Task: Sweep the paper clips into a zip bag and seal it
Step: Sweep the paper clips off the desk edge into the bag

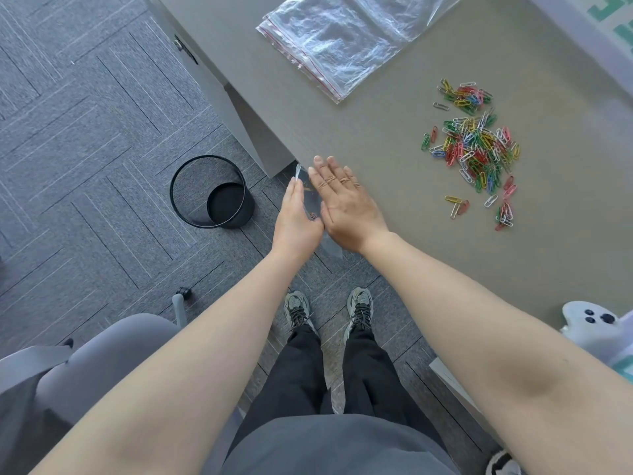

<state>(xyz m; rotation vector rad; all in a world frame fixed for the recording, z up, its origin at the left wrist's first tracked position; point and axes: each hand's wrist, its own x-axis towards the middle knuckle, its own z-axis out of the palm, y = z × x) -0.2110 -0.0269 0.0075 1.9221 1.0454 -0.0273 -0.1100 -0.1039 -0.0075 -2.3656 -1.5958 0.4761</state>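
The left hand (pixel 297 214) pinches a zip bag (pixel 310 207) at the desk (pixel 376 159) edge; the right hand (pixel 346 204) lies flat and empty. If the bag's mouth sags, swept paper clips (pixel 474 149) could drop to the floor

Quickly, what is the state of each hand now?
Left hand: closed on a clear plastic zip bag at the table edge.
Right hand: open, flat, holding nothing.

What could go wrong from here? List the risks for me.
1. The left hand holds the zip bag off the table edge; clips pushed by the flat right hand could miss it and drop to the carpet.
2. Most paper clips lie scattered far away, so strays may be left behind.
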